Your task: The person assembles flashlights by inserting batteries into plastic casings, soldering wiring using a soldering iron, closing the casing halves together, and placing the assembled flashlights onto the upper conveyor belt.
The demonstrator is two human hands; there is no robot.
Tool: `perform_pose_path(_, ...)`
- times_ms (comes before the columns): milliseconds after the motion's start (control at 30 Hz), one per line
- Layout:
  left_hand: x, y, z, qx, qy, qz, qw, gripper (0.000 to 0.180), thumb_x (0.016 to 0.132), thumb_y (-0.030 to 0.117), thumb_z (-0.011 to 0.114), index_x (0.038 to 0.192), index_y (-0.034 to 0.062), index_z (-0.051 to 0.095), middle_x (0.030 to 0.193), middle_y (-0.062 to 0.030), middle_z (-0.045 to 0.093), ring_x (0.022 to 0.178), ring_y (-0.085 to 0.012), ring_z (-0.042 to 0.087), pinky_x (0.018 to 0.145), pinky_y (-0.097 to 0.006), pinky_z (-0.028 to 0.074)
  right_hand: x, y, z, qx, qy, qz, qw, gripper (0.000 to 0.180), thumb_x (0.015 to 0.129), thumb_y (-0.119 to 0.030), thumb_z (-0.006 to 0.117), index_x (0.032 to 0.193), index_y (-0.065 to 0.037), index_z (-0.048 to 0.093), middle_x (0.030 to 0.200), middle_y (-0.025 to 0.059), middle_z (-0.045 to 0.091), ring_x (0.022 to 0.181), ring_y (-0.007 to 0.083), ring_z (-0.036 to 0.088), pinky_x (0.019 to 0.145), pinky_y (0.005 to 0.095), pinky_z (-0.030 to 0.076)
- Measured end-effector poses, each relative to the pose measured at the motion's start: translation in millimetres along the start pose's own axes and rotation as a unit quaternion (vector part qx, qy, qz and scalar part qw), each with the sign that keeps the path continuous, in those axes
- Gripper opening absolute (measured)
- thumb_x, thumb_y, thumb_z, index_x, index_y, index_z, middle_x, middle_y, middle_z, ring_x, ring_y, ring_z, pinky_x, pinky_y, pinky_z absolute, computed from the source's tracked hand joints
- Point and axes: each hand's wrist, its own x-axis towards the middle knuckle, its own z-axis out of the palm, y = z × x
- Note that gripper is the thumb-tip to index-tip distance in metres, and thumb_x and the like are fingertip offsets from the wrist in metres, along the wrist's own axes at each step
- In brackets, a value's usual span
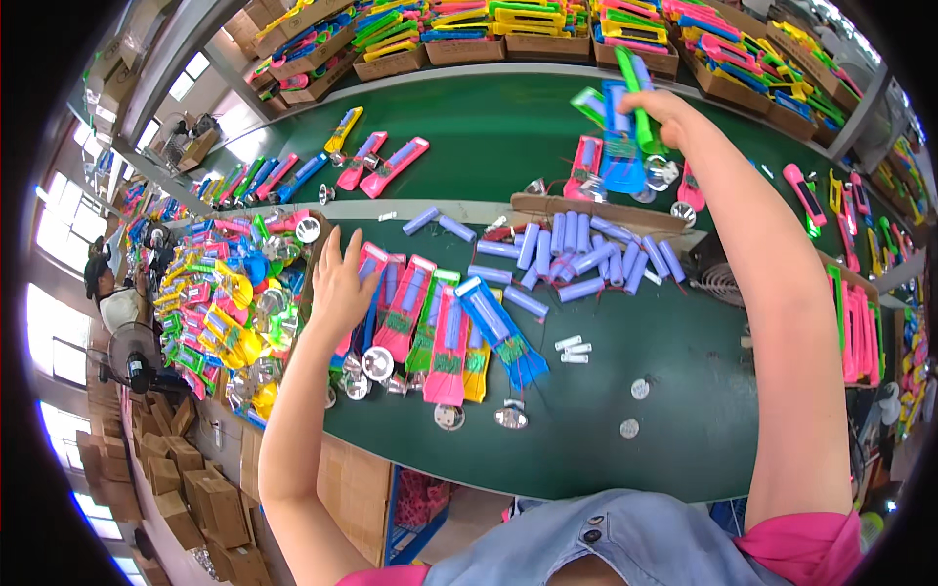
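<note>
My right hand [660, 112] is stretched out over the conveyor belt. It is closed around a green flashlight housing [640, 112] that stands on end. Touching it or just beside it is a blue housing [622, 161] with a green circuit board; a pink housing [585, 161] lies to the left of that. My left hand [342, 283] has its fingers spread and holds nothing. It hovers at the left end of a row of opened flashlight housings, among them a pink housing [405, 311] and a blue housing [501, 330], with purple cells and wired silver reflectors.
Loose purple battery cells [581, 254] are heaped mid-table against a cardboard strip [606, 208]. Small white strips [574, 350] and round discs [640, 389] lie nearer me. A pile of coloured housings [220, 308] stands left. Boxes of housings [464, 49] line the far side.
</note>
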Motion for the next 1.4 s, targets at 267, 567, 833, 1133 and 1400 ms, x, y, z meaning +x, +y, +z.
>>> perform_pose_path(267,-1,1,-22,0.012,-0.103,0.060,0.993,0.059,0.074,0.016,0.063,0.128,0.0085,0.039,0.130,-0.0222,0.036,0.118,-0.0367,0.040,0.093,-0.048,0.036,-101,97,189,0.280,-0.153,0.104,0.942,0.040,0.056,-0.002,0.069,0.094,0.004,0.057,0.087,0.0154,0.060,0.074,0.0288,0.061,0.066,0.0466,0.051)
perform_pose_path(567,24,-12,-14,0.005,-0.081,0.054,0.995,0.047,0.078,0.023,0.057,0.120,0.0036,0.047,0.106,-0.0199,0.057,0.100,-0.0343,0.054,0.087,-0.040,0.042,-174,124,289,-0.229,0.088,-0.020,0.969,0.088,0.055,-0.040,0.080,0.121,0.001,0.039,0.126,0.0211,0.041,0.118,0.0330,0.040,0.093,0.0387,0.040)
perform_pose_path(833,26,-2,34,0.199,0.067,0.028,0.977,0.037,0.080,0.020,0.055,0.116,0.0109,0.051,0.127,-0.0178,0.040,0.110,-0.0331,0.048,0.086,-0.055,0.037,-220,110,194,-0.178,-0.077,-0.149,0.970,0.080,0.067,-0.034,0.071,0.129,0.000,0.033,0.126,0.0208,0.044,0.117,0.0302,0.043,0.096,0.0354,0.035)
perform_pose_path(1133,26,85,39,0.053,0.091,0.246,0.964,0.035,0.081,0.007,0.049,0.116,0.0065,0.050,0.123,-0.0198,0.045,0.111,-0.0346,0.044,0.091,-0.044,0.038,-388,229,-64,0.069,0.057,-0.066,0.994,0.033,0.080,-0.015,0.062,0.108,0.000,0.054,0.101,0.0099,0.061,0.092,0.0160,0.058,0.081,0.0280,0.045)
perform_pose_path(1400,56,81,67,0.090,-0.252,0.235,0.934,0.047,0.075,0.004,0.047,0.121,0.0122,0.049,0.120,-0.0206,0.049,0.107,-0.0365,0.050,0.089,-0.043,0.042,-490,307,-248,0.187,0.630,-0.210,0.724,0.075,0.079,-0.018,0.065,0.136,-0.006,0.017,0.110,0.0122,0.053,0.087,0.0149,0.053,0.077,0.0282,0.044)
